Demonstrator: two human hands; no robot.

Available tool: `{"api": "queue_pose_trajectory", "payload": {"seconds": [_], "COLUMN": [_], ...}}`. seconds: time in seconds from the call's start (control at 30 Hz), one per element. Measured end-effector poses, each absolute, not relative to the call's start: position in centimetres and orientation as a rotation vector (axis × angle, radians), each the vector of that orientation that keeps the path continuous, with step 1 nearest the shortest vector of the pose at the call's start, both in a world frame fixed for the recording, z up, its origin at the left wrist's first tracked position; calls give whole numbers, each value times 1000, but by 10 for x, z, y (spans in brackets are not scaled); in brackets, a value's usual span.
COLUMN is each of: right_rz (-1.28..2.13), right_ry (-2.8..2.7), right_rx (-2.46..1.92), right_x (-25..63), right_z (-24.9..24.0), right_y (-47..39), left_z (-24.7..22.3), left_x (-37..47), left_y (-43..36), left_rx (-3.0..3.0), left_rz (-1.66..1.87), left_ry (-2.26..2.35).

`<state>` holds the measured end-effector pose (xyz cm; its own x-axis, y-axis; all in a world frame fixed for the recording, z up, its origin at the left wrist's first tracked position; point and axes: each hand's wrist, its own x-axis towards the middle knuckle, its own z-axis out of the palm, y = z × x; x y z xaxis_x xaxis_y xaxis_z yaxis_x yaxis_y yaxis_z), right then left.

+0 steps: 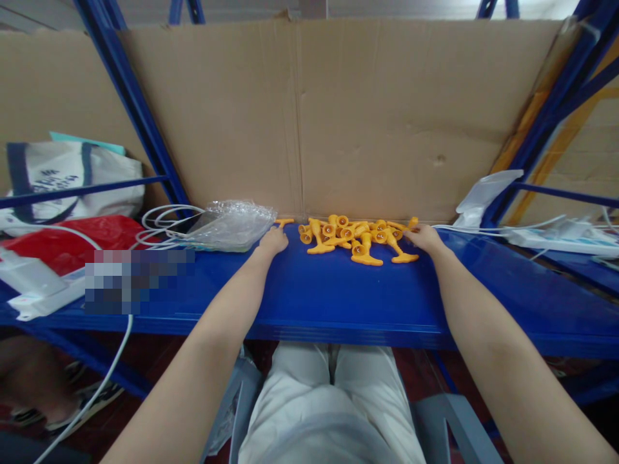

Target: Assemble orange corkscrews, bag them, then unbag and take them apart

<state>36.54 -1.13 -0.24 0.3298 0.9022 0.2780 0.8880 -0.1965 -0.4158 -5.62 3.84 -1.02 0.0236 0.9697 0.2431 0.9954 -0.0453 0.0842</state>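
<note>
A pile of yellow plastic pieces [366, 254], with T-shaped ends and round cup-like openings, lies at the back of the blue table [348, 303]. Left of the pile, my left hand [275, 240] is closed on one yellow piece [284, 221], whose crossbar sticks up past the fingers. My right hand [423, 237] is at the pile's right edge, with its fingertips against a yellow piece [412, 222] there; its fingers are small in view, and their grip on that piece cannot be made out.
Clear plastic bags [232, 225] and coiled white cables [164, 222] lie left of my left hand. Farther left are a red bag [82, 241] and a cloth bag [106, 180]. Cardboard [300, 122] stands behind. A power strip [561, 240] lies at right. A person's leg [36, 374] shows lower left.
</note>
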Motion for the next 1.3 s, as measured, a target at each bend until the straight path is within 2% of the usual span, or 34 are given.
{"api": "queue_pose_trajectory", "payload": {"seconds": [0.27, 0.43, 0.7, 0.93, 1.17, 1.3], "right_rz": [214, 264, 166, 50, 119, 116], "right_ry": [-1238, -1146, -1375, -1763, -2024, -2044], "right_rx": [-1901, -1709, -1592, -1352, -1067, -1006], "right_x": [359, 352, 330, 284, 245, 242], "right_z": [3, 11, 25, 34, 38, 39], "right_y": [-16, -15, -4, -4, -25, -32], "left_z": [-7, 0, 8, 11, 11, 11], "left_x": [-53, -46, -43, -29, -16, -16], "left_y": [34, 27, 24, 7, 2, 1], "left_rx": [-2175, -2092, -2102, -2524, -2638, -2663], "left_rz": [-550, -842, -1184, -1059, -814, -920], "left_ry": [-1992, -2042, -1739, -1291, -1446, -1348]}}
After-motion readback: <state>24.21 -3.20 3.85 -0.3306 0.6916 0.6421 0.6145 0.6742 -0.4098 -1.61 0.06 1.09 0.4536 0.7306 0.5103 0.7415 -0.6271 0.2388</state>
